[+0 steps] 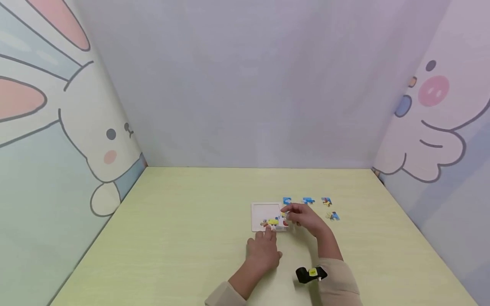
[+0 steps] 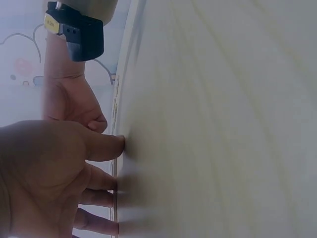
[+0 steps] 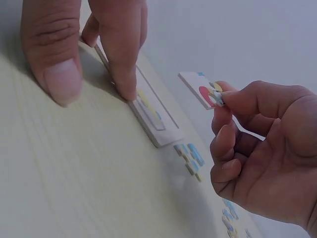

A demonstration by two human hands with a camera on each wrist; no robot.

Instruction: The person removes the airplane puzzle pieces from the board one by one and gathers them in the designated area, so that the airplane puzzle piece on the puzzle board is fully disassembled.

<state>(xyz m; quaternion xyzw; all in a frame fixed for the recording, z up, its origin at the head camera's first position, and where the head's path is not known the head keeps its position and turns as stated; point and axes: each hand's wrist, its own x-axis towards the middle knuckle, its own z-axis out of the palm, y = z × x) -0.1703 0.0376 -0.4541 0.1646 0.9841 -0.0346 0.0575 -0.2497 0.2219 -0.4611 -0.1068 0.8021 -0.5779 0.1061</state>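
Note:
A white puzzle tray lies on the table in the head view, with yellow printed pieces set along its lower part. My left hand rests at the near edge of the tray, fingertips on the rim and thumb down by the tabletop. Over the tray's right side, my right hand pinches a puzzle piece between thumb and index finger. That puzzle piece is white with red, yellow and blue print, held tilted and raised above the tray in the right wrist view.
Several loose puzzle pieces lie behind and to the right of the tray, with one piece nearest the right forearm. A black wrist camera is strapped at the right sleeve. Cartoon-printed panels border the table.

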